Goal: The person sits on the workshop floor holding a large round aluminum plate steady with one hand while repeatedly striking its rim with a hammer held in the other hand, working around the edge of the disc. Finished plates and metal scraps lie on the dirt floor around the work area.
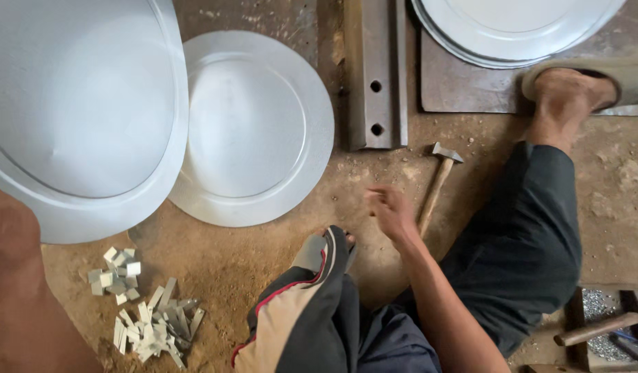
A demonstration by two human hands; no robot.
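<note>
My left hand (12, 238) is at the lower left, blurred and close to the camera, and grips the rim of a large round metal lid (77, 103) held up above the floor. My right hand (391, 211) hovers empty over the dirt floor with loosely spread fingers, just left of a wooden-handled hammer (438, 181) that lies on the ground. A second round metal lid (257, 131) lies flat on the floor beside the raised one.
A steel bar with two holes (375, 76) lies ahead. Another metal disc (512, 27) rests on a dark plate at top right, by my sandalled foot (574, 90). Small metal strips (157, 331) and clips (115, 273) are heaped at lower left. A wooden handle (598, 328) sits at lower right.
</note>
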